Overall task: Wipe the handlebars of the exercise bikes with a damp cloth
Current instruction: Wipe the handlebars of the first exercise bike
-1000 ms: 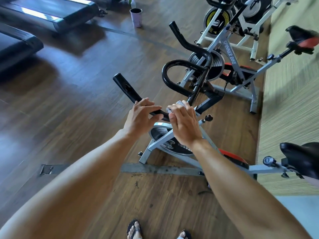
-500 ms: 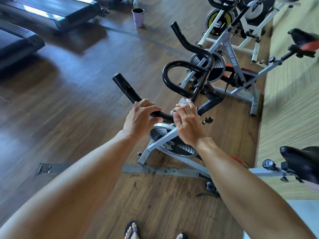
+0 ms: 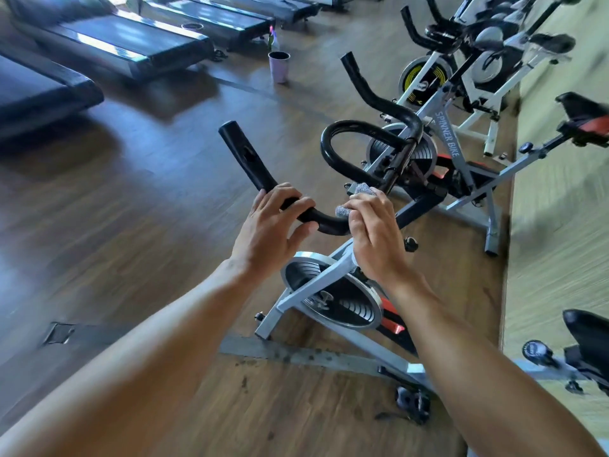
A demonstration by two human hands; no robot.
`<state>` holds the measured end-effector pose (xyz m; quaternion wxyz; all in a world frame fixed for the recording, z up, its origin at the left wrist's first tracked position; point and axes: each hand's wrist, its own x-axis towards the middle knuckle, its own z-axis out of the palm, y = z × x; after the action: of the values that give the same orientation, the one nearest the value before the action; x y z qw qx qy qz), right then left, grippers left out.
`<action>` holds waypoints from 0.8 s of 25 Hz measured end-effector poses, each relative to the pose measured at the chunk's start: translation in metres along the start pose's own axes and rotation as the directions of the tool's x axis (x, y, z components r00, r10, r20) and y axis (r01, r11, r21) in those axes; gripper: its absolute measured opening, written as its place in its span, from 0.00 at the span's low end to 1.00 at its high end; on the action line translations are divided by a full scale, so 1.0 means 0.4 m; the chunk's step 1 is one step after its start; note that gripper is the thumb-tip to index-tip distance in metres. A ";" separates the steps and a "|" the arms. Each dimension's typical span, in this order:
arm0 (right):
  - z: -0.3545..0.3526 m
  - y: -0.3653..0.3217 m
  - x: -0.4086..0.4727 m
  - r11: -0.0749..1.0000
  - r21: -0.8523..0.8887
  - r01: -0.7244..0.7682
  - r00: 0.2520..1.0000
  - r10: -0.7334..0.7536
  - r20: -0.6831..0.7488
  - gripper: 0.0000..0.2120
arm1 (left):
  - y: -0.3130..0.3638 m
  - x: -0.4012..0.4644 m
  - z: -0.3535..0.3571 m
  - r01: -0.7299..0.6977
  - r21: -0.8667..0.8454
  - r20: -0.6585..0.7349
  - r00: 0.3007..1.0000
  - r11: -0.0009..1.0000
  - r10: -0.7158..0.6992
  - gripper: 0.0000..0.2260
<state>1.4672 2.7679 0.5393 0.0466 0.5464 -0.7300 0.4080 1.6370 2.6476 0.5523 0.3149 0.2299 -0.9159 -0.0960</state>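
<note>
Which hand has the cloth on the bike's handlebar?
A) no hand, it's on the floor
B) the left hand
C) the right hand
C: the right hand presses the grey cloth onto the handlebar, while the left hand only holds the bar.

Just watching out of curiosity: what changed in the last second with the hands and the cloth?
The right hand slid the cloth a little along the handlebar, toward its middle. The left hand kept its hold on the bar. The view tilted up.
</note>
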 end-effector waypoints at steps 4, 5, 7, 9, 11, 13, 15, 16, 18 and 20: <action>0.058 0.049 -0.035 0.958 0.084 0.275 0.940 -0.249 -0.233 0.18 | -0.036 -0.021 0.081 -0.155 -0.003 -0.238 0.959 0.988 0.150 0.15; 0.074 0.078 -0.021 0.949 0.105 0.296 0.923 -0.256 -0.288 0.19 | -0.044 -0.019 0.095 -0.194 0.003 -0.281 0.942 0.981 0.187 0.14; 0.098 0.136 0.026 0.943 0.186 0.276 0.892 -0.180 -0.415 0.20 | -0.055 -0.012 0.110 -0.257 0.012 -0.354 0.903 0.966 0.244 0.14; 0.134 0.159 0.054 0.916 0.314 0.249 0.826 -0.031 -0.563 0.22 | -0.068 -0.008 0.128 -0.294 0.028 -0.407 0.869 0.955 0.280 0.14; 0.196 0.143 0.057 0.843 0.414 0.343 0.714 0.053 -0.699 0.22 | -0.090 0.000 0.149 -0.311 0.066 -0.450 0.839 0.948 0.306 0.15; 0.257 0.097 0.045 0.780 0.395 0.484 0.586 0.046 -0.809 0.17 | -0.103 0.006 0.163 -0.319 0.092 -0.476 0.818 0.943 0.322 0.17; 0.304 0.066 0.038 0.785 0.298 0.543 0.478 0.003 -0.878 0.16 | -0.106 0.010 0.165 -0.329 0.097 -0.475 0.814 0.939 0.334 0.18; 0.315 0.057 0.042 0.800 0.253 0.544 0.447 -0.021 -0.894 0.17 | -0.106 0.013 0.164 -0.328 0.093 -0.468 0.819 0.940 0.332 0.19; 0.325 0.066 0.056 0.813 0.193 0.550 0.400 -0.054 -0.915 0.18 | -0.109 0.017 0.165 -0.344 0.090 -0.476 0.810 0.935 0.344 0.21; 0.324 0.084 0.085 0.770 0.301 0.563 0.407 0.059 -0.911 0.20 | -0.114 0.026 0.165 -0.378 0.089 -0.480 0.794 0.921 0.373 0.21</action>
<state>1.4744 2.6608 0.4526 0.3185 0.3472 -0.3382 0.8146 1.6053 2.6048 0.4916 0.5494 0.0585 -0.8332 0.0241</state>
